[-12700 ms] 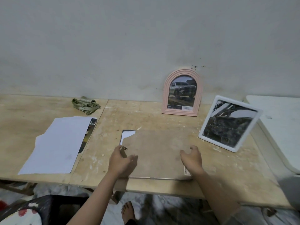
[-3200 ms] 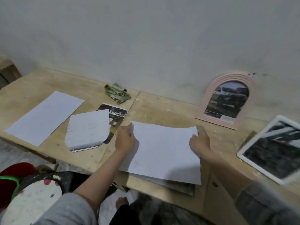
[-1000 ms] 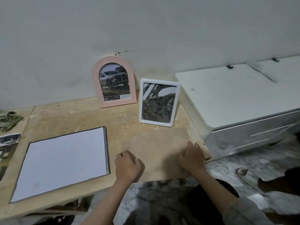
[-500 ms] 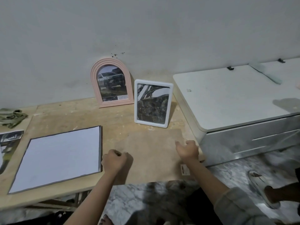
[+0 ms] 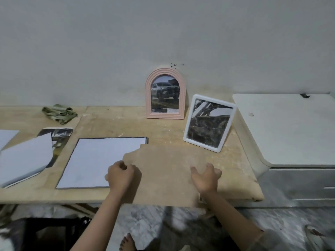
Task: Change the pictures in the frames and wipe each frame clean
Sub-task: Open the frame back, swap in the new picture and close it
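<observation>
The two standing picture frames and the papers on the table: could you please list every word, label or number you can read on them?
None is readable.
Pink arched frame: small text block at the picture's lower right, too blurred to read.
White frame: small mark low in the picture, illegible.
White sheet: blank.
Brown backing board: no print visible.

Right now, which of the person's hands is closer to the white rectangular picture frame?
The right hand. It rests on the brown backing board, just below the white frame. The left hand grips the board's left edge, farther away.
</observation>
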`<state>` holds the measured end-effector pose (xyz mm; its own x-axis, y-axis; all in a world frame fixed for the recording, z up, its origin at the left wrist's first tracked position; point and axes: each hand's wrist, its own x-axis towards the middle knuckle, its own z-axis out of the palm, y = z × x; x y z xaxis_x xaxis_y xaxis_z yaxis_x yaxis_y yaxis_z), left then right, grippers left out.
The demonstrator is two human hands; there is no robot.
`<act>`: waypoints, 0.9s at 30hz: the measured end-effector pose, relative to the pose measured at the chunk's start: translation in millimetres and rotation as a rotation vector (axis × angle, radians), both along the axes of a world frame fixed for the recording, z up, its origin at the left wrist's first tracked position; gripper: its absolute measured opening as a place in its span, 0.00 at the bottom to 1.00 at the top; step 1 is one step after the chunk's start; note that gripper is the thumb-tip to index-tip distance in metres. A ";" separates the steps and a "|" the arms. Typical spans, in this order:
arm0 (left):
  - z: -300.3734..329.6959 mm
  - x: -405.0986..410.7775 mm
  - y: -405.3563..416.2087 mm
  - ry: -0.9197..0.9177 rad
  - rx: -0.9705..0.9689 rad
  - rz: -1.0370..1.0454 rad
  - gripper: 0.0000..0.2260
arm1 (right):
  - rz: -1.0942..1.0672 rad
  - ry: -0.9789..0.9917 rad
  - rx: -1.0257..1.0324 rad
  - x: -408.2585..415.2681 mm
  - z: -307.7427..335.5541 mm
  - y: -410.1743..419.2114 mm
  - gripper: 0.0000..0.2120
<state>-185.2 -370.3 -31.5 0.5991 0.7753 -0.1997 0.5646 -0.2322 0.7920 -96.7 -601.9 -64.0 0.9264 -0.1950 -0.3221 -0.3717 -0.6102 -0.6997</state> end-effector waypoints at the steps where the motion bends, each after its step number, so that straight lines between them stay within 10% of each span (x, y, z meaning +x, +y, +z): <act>1: 2.7 -3.7 14.4 -0.004 0.010 0.008 0.12 | 0.027 -0.003 0.002 -1.4 1.0 15.7 0.28; 19: -23.1 -38.8 229.0 0.055 0.124 -0.011 0.08 | 0.285 0.009 -0.027 -16.0 -8.6 240.4 0.27; 27: -33.1 -34.9 234.6 0.085 0.085 -0.081 0.23 | 0.255 -0.089 -0.161 -12.3 -13.3 244.6 0.26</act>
